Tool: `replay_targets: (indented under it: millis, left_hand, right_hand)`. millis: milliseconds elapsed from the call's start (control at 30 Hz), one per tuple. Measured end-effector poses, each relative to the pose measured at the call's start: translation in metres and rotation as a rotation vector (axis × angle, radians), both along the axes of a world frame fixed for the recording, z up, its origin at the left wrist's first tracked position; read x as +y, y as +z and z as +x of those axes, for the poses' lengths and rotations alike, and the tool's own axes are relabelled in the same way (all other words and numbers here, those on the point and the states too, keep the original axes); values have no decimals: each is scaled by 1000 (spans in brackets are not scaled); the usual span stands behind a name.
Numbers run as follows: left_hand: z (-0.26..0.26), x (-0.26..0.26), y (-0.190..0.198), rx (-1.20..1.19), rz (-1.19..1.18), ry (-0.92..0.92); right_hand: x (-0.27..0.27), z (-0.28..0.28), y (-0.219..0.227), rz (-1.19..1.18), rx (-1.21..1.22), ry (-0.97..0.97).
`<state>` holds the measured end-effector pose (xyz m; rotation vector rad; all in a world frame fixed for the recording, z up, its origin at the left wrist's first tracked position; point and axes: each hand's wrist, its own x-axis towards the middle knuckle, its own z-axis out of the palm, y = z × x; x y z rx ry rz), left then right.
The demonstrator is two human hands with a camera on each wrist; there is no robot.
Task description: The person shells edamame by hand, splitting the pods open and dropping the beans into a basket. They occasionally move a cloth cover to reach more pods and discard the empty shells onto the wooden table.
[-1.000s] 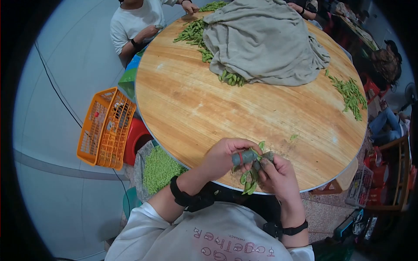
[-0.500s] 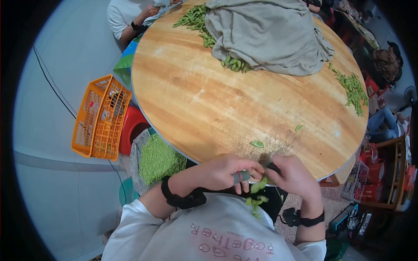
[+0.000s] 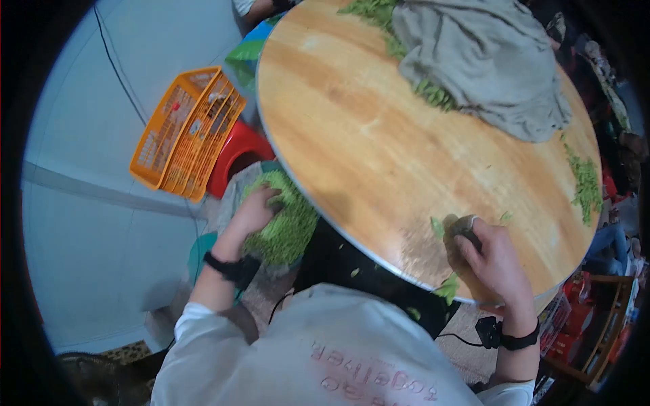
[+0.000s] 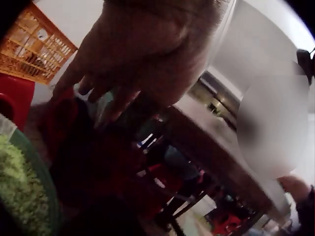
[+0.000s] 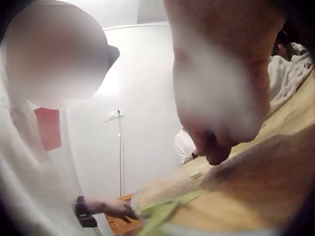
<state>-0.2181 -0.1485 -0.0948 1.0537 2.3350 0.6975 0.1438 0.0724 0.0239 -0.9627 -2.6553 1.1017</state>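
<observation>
My left hand [image 3: 254, 211] reaches down over a heap of shelled green beans [image 3: 291, 233] left of the round table, its fingers loosely bent at the heap. In the left wrist view the beans lie inside a green-rimmed tub [image 4: 42, 172]. At the table's near edge my right hand [image 3: 497, 260] is low over the wood, fingers loosely curled, with no object visible in it. Dark covers [image 3: 464, 227] sit on its thumb and forefinger. Close by are a green pod [image 3: 437, 227] and several limp pod shells [image 3: 447, 289] at the rim.
A grey cloth [image 3: 487, 61] covers part of the wooden table [image 3: 352, 149], with bean pods [image 3: 433, 95] sticking out beneath. More pods [image 3: 584, 186] lie at the right edge. An orange crate [image 3: 189, 132] and red stool [image 3: 238, 154] stand left. Loose shells [image 3: 413, 313] show below the edge.
My hands have parted: the left swung away to the bean heap, the right moved right and up onto the table. Pods that were between the hands have dropped. The head view has shifted.
</observation>
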Motion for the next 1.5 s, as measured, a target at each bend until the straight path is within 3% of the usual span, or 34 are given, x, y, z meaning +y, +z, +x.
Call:
replay_targets:
  millis: [67,133,200,267,333,400,500,567,633,700,733,867,933,1033,1133,1267,1333,1500]
  left_hand:
    - [-10,7,23,519,132,-243]
    - [-12,34,84,-153,457,-150]
    - [11,67,152,-328,408,-94]
    - [20,103,179,-334,341,-140]
    - [28,142,186,-58,177,-694]
    - [47,186,161,150,85,-933]
    - [85,245,126,241,102,-909]
    - [102,284,115,287,182,-926]
    - [111,321,106,435,313,-914]
    - [110,353,104,543,379,-810]
    - [109,366,108,648,446,-699]
    - [99,408,138,681,393,-591]
    - [85,437,146,798,369,-459]
    - [76,481,165,723,92,-417]
    - [71,514,180,565,163,-322]
    - [61,539,168,587,150,-377]
    - [65,534,157,662,324,-441]
    - [75,500,137,663,391,-554]
  right_hand:
    - [27,-5,3,98,16,-59]
    - [62,-13,-3,211,172,-81]
    - [98,-23,-9,191,190,-69]
    - [128,-34,-23,303,173,-66]
    - [154,-45,-34,456,202,-53]
    - [176,-51,-39,496,90,-110]
    - [210,-53,-6,619,-66,-245]
    - [259,-52,2,863,190,-243]
    - [274,-52,34,943,327,-226]
    - [282,-50,59,988,284,-271]
    - [286,-50,66,1036,240,-312]
    - [302,-41,73,1088,273,-319]
    - [301,-36,72,959,151,-334]
    - [310,-32,58,904,43,-324]
    - [313,-28,42,860,-13,-283]
    - [313,-37,29,861,21,-262]
    - [323,-40,28,806,99,-231]
    - [329,-46,36,649,103,-292]
